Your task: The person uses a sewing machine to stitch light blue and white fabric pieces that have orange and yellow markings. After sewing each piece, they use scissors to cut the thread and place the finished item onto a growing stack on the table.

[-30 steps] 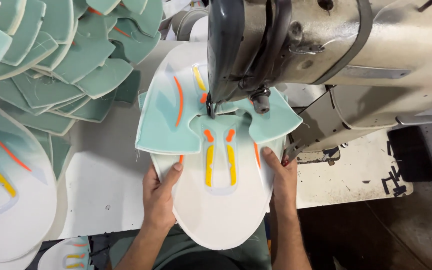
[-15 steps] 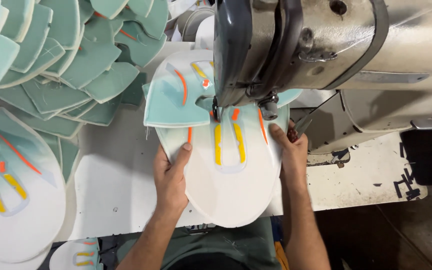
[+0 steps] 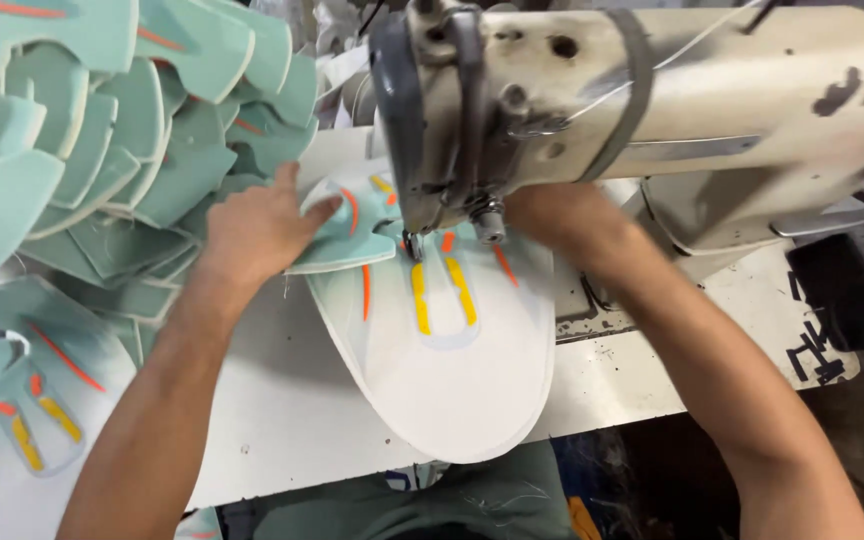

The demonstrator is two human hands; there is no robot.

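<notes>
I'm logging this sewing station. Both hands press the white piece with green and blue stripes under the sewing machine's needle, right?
Not quite: the stripes are orange and yellow, as the head view shows. The left hand and right hand do press the white piece under the sewing machine.

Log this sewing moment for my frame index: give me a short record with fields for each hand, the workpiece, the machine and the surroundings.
left hand: left hand flat on the mint-green foam upper piece
right hand: right hand partly hidden behind the cream industrial sewing machine; grip unclear
workpiece: white oval panel with yellow and orange stripes, under the needle
surroundings: pile of mint-green foam cutouts on the white worktable
</notes>
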